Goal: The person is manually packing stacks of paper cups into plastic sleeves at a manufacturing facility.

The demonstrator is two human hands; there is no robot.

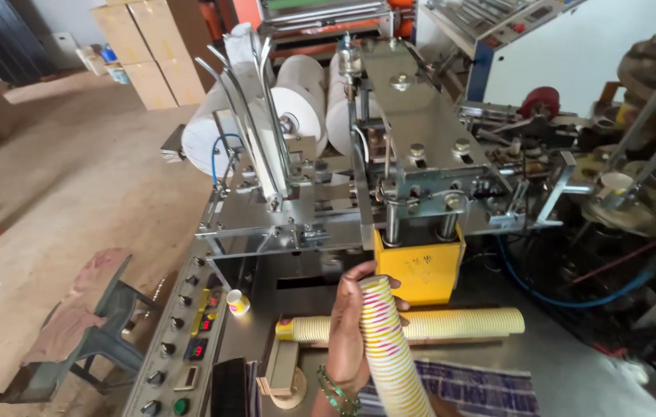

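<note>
The stack of paper cups [390, 347] stands nearly upright, open mouth up, leaning slightly left. The left hand [347, 324] wraps it from the left, fingers curled around the top. The right hand is out of view.

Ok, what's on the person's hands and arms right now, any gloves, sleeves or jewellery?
Only one hand shows, and which of the two it is cannot be told. It is bare: no glove, and no sleeve reaches the visible forearm. At the wrist sits a green beaded bracelet, looped in a couple of strands. No rings show on the fingers. The other hand is out of view.
</note>
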